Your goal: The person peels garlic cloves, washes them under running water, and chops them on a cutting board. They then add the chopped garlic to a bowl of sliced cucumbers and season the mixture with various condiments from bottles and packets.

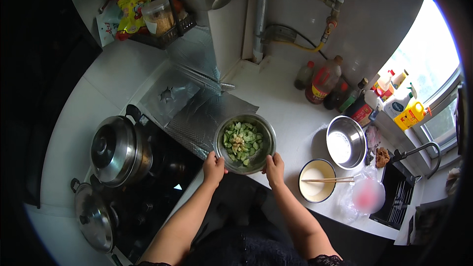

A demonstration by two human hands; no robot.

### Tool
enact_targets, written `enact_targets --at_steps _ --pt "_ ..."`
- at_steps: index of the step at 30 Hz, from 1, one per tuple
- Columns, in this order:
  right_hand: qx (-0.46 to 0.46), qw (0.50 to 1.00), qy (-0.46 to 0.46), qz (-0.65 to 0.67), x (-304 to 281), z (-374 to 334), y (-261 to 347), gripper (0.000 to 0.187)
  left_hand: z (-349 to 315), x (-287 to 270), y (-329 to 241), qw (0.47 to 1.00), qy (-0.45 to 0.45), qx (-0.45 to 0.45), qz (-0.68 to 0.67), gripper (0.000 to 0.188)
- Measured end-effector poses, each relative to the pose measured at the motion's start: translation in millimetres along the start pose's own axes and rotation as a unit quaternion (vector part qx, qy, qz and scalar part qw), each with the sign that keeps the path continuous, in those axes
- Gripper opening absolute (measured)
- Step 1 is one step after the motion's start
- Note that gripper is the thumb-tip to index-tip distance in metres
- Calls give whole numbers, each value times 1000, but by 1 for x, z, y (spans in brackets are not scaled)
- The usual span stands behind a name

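Note:
Between my two hands is a steel bowl [268,153] of sliced green cucumber [252,140], with a small pale heap of what looks like minced garlic [238,143] on top. My left hand [214,168] grips the rim at the near left, fingers closed on it. At the near right, my right hand [274,169] pinches the same rim. The bowl is at the counter's front edge, beside the foil sheet; whether it rests there or is held just above, I cannot tell.
Left, a lidded steel pot [114,150] and a lidded pan [92,216] stand on the black stove [167,167]. Right are an enamel bowl [305,194] with chopsticks [327,180] across it, an empty steel bowl [345,143], sauce bottles [323,81] and the sink [394,192].

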State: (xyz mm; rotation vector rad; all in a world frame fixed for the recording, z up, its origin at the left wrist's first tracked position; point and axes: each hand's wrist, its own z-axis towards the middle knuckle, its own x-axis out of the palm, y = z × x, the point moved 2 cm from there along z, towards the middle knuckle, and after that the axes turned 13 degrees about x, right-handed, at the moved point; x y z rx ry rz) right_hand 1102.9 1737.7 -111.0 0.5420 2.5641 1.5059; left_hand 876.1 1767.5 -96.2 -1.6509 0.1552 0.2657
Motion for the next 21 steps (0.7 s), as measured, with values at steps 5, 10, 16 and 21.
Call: enact_targets --at_steps 5,10,16,21 --pt "-13 1000 -21 5 -16 -20 5 14 -19 9 -22 1000 -9 11 19 15" --pt "-9 999 -30 -17 -27 -35 32 14 -24 10 -46 1000 5 16 -20 30" --pt "-6 999 -38 -22 -32 -47 43 14 -33 11 -53 998 13 18 -51 14" --pt "-54 998 -6 8 -33 -61 53 20 -45 6 -73 994 -6 90 -62 13"
